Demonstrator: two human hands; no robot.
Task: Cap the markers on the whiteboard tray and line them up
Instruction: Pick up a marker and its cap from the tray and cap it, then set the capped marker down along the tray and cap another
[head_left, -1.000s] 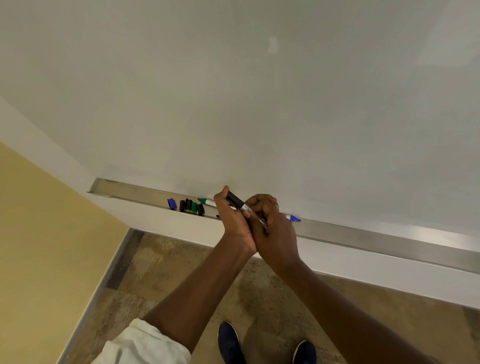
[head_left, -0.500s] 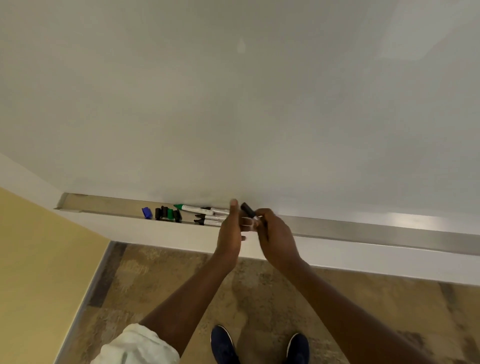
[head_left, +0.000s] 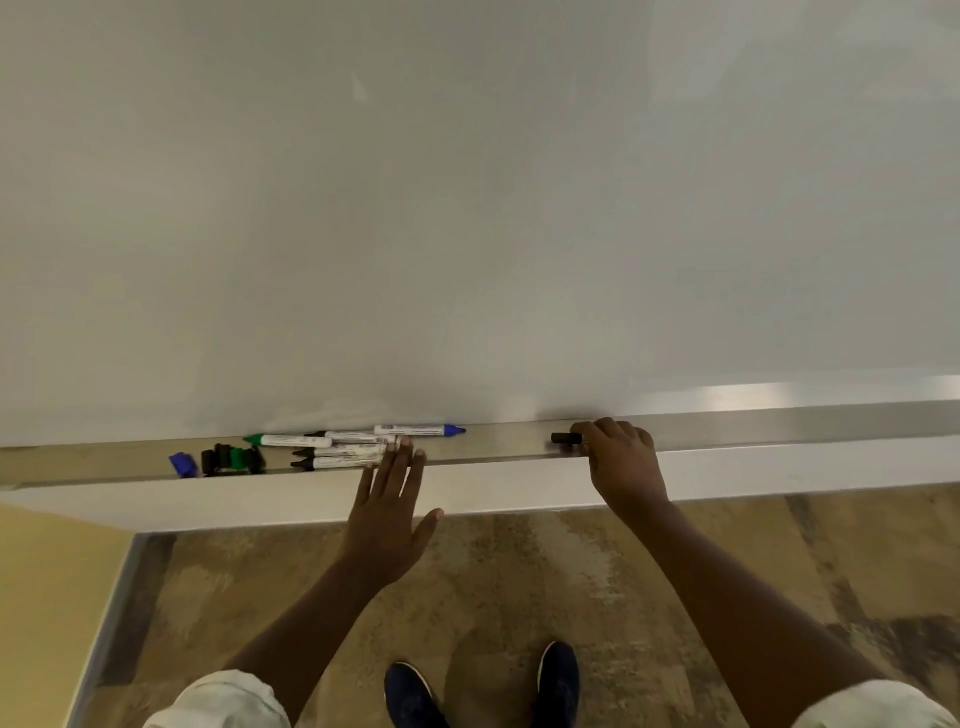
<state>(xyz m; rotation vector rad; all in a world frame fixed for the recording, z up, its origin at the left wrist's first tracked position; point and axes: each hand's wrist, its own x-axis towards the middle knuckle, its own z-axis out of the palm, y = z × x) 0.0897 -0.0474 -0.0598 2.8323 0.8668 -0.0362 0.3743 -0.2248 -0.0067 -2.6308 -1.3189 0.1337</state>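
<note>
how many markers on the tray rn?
6: green, blue and three black-tipped piled left on the tray; one capped black under the right hand. More may be hidden.

marker (head_left: 565, 439): body hidden under right hand (head_left: 621, 457) | tray (head_left: 498, 447): cut off both edges | caps (head_left: 228, 460): count unclear | marker labels: unreadable

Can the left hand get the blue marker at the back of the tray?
Probably yes. The left hand is open, its fingertips already at the marker pile, and the blue marker lies just beyond them against the whiteboard with nothing covering it.
</note>
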